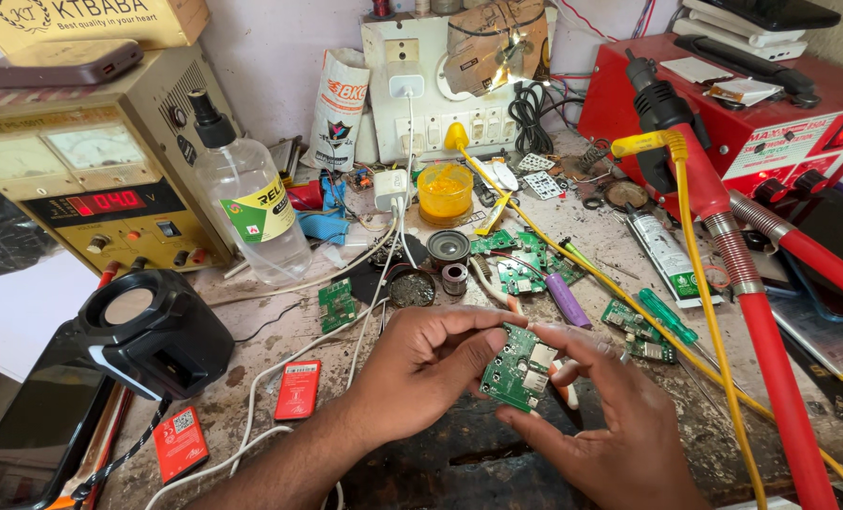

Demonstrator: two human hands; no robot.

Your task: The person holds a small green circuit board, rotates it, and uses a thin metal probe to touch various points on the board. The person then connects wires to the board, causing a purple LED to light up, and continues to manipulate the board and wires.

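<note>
Gripping a green circuit board (519,368), left hand (431,368) and right hand (620,416) work near a flux-filled yellow tub (445,192).

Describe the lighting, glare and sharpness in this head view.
Head view: bright, even daylight with soft shadows under both hands; the green circuit board between left hand and right hand is sharp; glare on the clear spray bottle; edges bend slightly from the wide lens.

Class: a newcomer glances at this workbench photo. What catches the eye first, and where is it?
At bottom centre, the left hand and right hand hold a small green circuit board between their fingers. A red hose sweeps down the right side, and a clear spray bottle stands upper left.
</note>
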